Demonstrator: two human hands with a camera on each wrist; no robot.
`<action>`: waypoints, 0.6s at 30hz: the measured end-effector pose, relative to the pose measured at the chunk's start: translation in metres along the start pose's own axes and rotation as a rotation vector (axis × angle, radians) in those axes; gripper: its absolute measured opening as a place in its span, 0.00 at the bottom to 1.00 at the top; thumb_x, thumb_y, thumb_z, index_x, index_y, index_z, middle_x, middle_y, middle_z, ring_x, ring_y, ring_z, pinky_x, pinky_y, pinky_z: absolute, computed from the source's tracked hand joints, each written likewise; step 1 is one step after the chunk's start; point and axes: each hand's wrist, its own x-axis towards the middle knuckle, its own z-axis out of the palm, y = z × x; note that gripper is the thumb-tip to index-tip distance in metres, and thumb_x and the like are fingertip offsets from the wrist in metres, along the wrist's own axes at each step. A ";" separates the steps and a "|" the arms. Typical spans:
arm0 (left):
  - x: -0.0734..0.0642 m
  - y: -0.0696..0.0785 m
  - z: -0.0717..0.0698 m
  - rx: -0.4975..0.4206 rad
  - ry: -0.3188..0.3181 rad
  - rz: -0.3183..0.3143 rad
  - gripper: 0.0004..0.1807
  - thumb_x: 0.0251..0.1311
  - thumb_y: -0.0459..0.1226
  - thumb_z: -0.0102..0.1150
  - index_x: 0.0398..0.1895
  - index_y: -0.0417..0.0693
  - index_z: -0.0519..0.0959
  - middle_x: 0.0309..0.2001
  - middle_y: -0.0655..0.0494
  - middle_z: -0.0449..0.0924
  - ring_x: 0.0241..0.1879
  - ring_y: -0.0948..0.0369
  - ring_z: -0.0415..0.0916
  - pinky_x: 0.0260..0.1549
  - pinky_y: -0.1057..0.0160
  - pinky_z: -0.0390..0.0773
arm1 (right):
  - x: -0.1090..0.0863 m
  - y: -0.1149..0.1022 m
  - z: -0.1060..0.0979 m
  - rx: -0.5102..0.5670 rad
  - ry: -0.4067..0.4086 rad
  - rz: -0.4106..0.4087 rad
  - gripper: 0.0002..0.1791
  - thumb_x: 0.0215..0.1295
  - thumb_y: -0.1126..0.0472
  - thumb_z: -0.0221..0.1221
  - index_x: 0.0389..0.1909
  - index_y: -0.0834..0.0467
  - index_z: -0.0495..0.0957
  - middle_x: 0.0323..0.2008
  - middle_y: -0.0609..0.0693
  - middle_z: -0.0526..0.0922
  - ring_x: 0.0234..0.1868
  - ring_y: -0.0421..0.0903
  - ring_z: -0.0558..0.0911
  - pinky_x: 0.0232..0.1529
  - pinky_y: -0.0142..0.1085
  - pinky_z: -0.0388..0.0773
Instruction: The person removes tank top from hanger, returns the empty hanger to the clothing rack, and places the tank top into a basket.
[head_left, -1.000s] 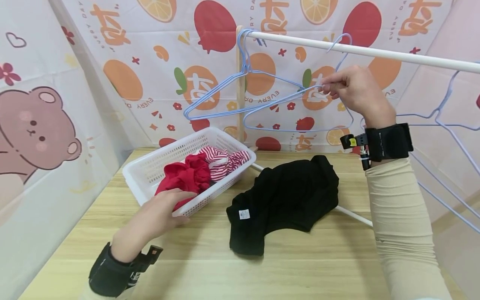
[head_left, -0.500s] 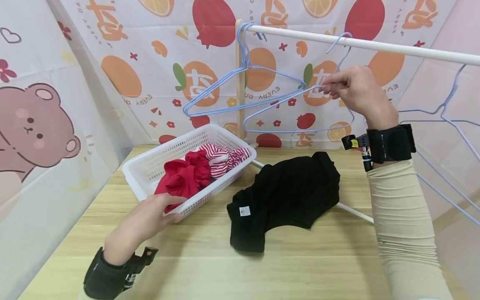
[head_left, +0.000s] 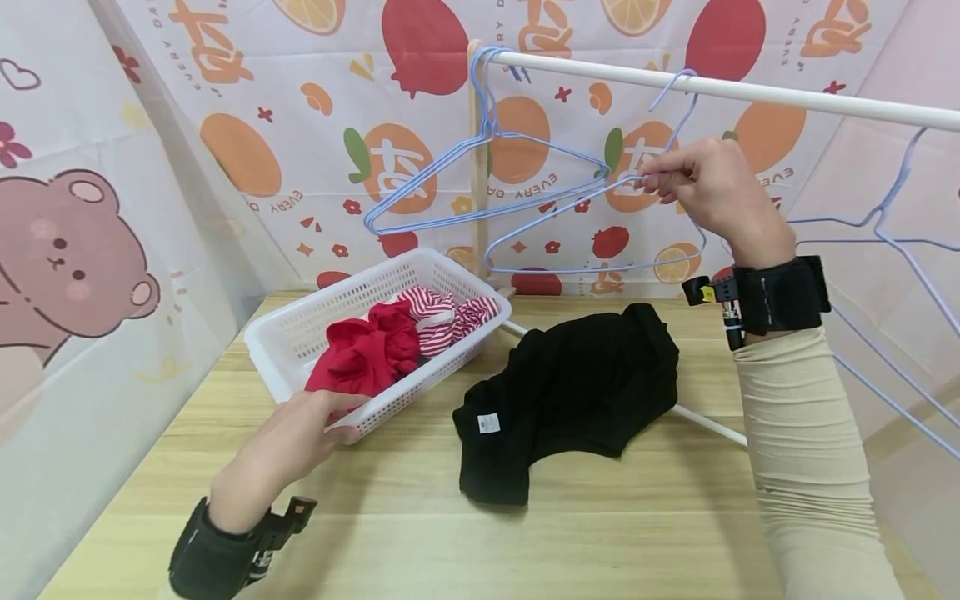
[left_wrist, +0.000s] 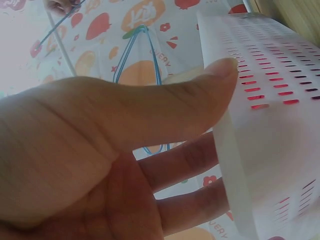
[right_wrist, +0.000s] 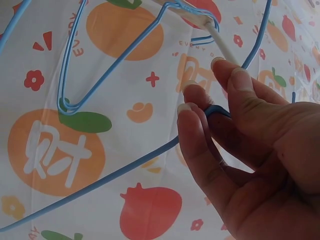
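My left hand (head_left: 292,433) holds the near rim of a white plastic basket (head_left: 435,375). In the left wrist view, its thumb lies on the basket's slotted outer wall, and the other fingers pass behind the rim. Inside the basket are a bundled red garment (head_left: 367,346) and a red-and-white striped one (head_left: 442,321). Up at the rail, my right hand (head_left: 708,187) pinches a blue wire hanger (right_wrist: 110,175) near its neck. That hanger's hook is at the white rail (head_left: 750,93). A black garment (head_left: 577,383) with a white label lies on the table below.
Several blue hangers (head_left: 488,129) hang at the rail's left end, beside a wooden post (head_left: 480,183). Another hanger (head_left: 888,196) is at the right. A white rod (head_left: 708,427) runs under the black garment on the wooden table (head_left: 420,533).
My left hand has moved slightly left and down onto the basket's rim and taken hold of it. My right hand stays almost still; its hanger has tilted a little. The black garment is unmoved.
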 end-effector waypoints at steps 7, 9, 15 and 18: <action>0.001 0.000 0.001 0.013 0.009 -0.011 0.23 0.54 0.32 0.75 0.57 0.46 0.86 0.44 0.45 0.87 0.38 0.54 0.79 0.33 0.55 0.76 | -0.002 0.000 0.001 0.017 0.002 0.005 0.14 0.74 0.65 0.59 0.55 0.61 0.86 0.46 0.67 0.88 0.27 0.24 0.75 0.32 0.17 0.68; 0.001 0.000 0.001 0.014 0.007 -0.018 0.24 0.54 0.32 0.75 0.57 0.46 0.86 0.44 0.44 0.87 0.38 0.53 0.79 0.33 0.55 0.76 | -0.003 0.000 0.001 0.008 0.013 -0.007 0.14 0.74 0.65 0.60 0.55 0.61 0.86 0.45 0.66 0.89 0.27 0.24 0.74 0.32 0.19 0.67; 0.002 -0.001 0.000 0.005 -0.007 -0.032 0.24 0.55 0.32 0.75 0.58 0.45 0.85 0.46 0.42 0.88 0.39 0.53 0.80 0.32 0.56 0.76 | -0.004 0.001 0.002 -0.010 0.029 -0.005 0.14 0.73 0.63 0.61 0.55 0.58 0.86 0.45 0.65 0.89 0.28 0.27 0.76 0.32 0.23 0.66; 0.002 -0.001 0.000 0.003 -0.010 -0.034 0.25 0.55 0.32 0.75 0.58 0.44 0.85 0.46 0.41 0.88 0.40 0.52 0.80 0.32 0.56 0.76 | -0.004 0.002 0.003 -0.013 0.027 0.011 0.15 0.74 0.62 0.60 0.57 0.57 0.86 0.48 0.64 0.89 0.34 0.40 0.83 0.32 0.23 0.66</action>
